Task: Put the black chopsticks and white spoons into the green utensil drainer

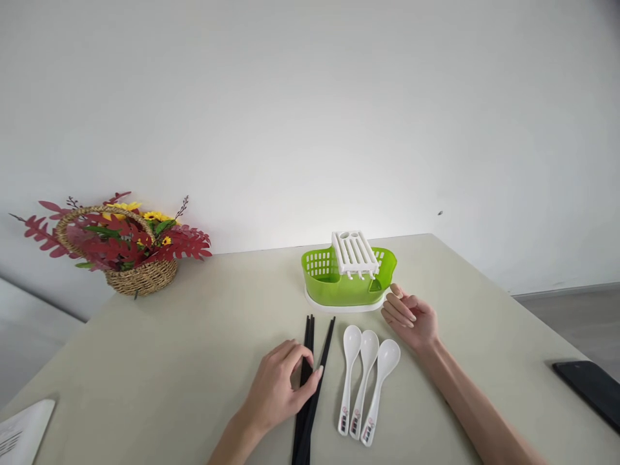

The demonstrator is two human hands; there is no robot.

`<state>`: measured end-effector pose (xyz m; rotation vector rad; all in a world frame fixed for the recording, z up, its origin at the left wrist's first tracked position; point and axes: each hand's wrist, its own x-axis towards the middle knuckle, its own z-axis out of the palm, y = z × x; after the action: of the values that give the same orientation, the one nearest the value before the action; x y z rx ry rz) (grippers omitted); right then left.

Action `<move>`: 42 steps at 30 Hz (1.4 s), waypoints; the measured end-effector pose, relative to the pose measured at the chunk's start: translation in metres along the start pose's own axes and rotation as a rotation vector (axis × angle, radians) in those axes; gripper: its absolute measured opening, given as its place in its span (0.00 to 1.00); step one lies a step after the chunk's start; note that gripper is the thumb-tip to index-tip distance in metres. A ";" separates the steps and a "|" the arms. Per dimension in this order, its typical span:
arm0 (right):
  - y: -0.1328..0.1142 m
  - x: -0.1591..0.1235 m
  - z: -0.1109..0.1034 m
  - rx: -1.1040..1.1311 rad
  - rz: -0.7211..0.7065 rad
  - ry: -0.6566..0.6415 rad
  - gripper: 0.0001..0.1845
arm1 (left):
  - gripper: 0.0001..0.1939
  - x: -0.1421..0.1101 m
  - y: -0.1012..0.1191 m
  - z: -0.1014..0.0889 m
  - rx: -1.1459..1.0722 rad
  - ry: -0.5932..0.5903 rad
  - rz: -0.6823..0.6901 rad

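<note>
My left hand (281, 381) is over a bundle of black chopsticks (310, 413) on the table. Its index finger and thumb curl around them in a loose pinch, and one chopstick lies splayed to the right at its upper end. My right hand (411, 316) rests palm up with curled fingers and nothing visible in it. Close to its fingertips stands a green perforated cutlery basket (334, 294) with a white slotted rack (356, 252) on top and a white base (334, 310). Three white spoons (369, 349) lie side by side between my hands, bowls pointing away.
At the back left, a wicker basket (145, 278) holds red leaves and yellow flowers. A dark phone (588, 381) lies at the right edge of the table (194, 336). A white object (29, 420) with dark slots or lines shows at the lower left. Behind the table rises a white wall.
</note>
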<state>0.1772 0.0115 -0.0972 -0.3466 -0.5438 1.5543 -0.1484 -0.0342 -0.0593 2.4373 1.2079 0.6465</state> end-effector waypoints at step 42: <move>0.005 -0.003 0.007 -0.037 0.064 -0.049 0.11 | 0.16 0.007 0.006 -0.006 -0.253 0.045 -0.303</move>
<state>0.1688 0.0077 -0.0943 -0.3576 -0.6048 1.6200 -0.1444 -0.0309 -0.0495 1.9932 1.3838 0.7170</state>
